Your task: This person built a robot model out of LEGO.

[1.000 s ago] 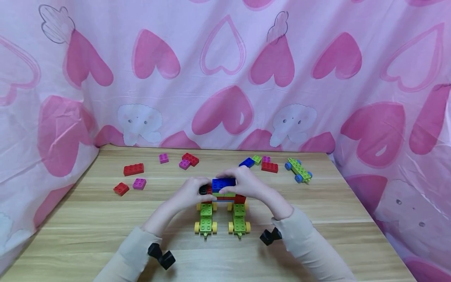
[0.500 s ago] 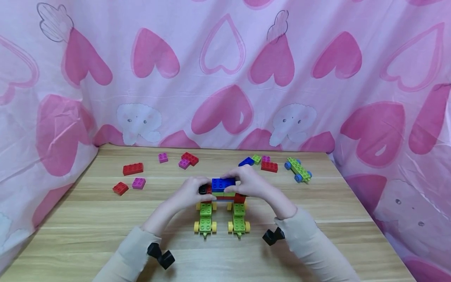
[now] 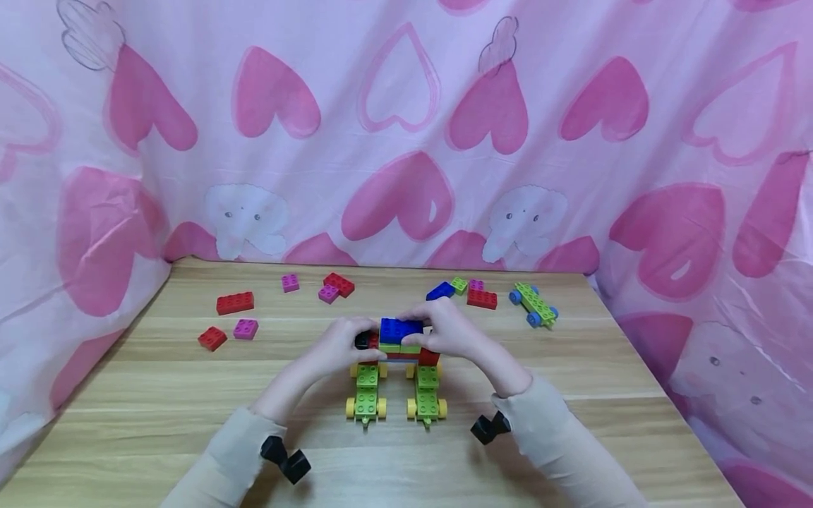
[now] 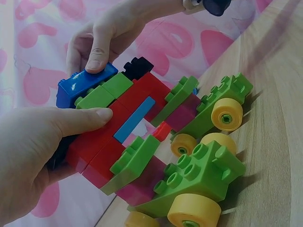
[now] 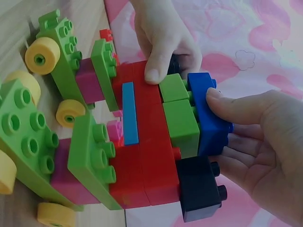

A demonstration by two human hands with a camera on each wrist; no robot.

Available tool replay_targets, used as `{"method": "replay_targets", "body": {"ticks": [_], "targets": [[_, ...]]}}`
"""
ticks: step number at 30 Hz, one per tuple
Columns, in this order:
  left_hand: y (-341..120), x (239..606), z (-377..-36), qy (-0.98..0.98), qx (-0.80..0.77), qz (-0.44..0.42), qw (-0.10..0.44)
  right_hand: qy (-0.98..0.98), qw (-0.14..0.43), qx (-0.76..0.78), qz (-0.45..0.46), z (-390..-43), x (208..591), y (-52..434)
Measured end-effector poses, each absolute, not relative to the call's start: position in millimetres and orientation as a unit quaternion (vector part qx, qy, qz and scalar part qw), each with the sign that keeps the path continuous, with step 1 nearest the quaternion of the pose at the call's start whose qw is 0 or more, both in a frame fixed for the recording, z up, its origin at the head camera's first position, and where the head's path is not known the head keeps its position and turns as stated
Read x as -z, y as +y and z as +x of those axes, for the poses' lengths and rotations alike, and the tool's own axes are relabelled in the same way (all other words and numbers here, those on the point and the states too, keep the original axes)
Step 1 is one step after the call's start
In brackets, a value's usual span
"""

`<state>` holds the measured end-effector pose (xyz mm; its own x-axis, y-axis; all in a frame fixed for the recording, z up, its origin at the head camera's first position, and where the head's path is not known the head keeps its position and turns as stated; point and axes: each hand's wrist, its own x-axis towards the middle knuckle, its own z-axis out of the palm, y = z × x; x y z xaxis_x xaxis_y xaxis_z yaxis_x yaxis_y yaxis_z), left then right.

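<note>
In the head view, a toy brick build stands mid-table on two green wheeled bases (image 3: 366,402) with yellow wheels. Red bricks (image 5: 158,151) bridge the two sides, with a light-blue strip (image 5: 130,113) beneath. Light-green bricks (image 5: 181,125) sit on top, and over them lies a blue brick (image 3: 394,330). Some green studs show between the green and blue bricks. My left hand (image 3: 339,346) grips the left end of the red part, thumb along its near side. My right hand (image 3: 447,328) holds the blue brick between thumb and fingers. A black brick (image 5: 199,184) sits at the right end.
Loose red bricks (image 3: 235,303) and pink bricks (image 3: 245,329) lie at the back left. A blue piece (image 3: 440,291), a small green brick (image 3: 459,285) and a red brick (image 3: 482,299) lie behind my right hand. Farther right is a green base with blue wheels (image 3: 533,305).
My right thumb and fingers have slid slightly right along the blue brick. The left hand keeps its grip and the build stays in place; the head view has shifted a little.
</note>
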<state>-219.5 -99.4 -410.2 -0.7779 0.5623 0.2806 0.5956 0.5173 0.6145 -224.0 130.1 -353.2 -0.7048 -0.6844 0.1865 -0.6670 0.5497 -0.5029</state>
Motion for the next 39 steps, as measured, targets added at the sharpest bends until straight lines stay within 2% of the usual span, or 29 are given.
{"method": "replay_targets", "body": {"ticks": [18,32,39], "targets": [[-100,406,-219,-0.873,0.362,-0.327,0.008,0.892,0.027,0.226,-0.390,-224,342,125],[-100,407,-217,-0.877,0.368,-0.309,-0.011,0.897,0.032,0.233,-0.373,-225,347,124],[-100,408,-217,-0.878,0.367,-0.309,-0.004,0.897,0.038,0.252,-0.362,-227,349,125]]}}
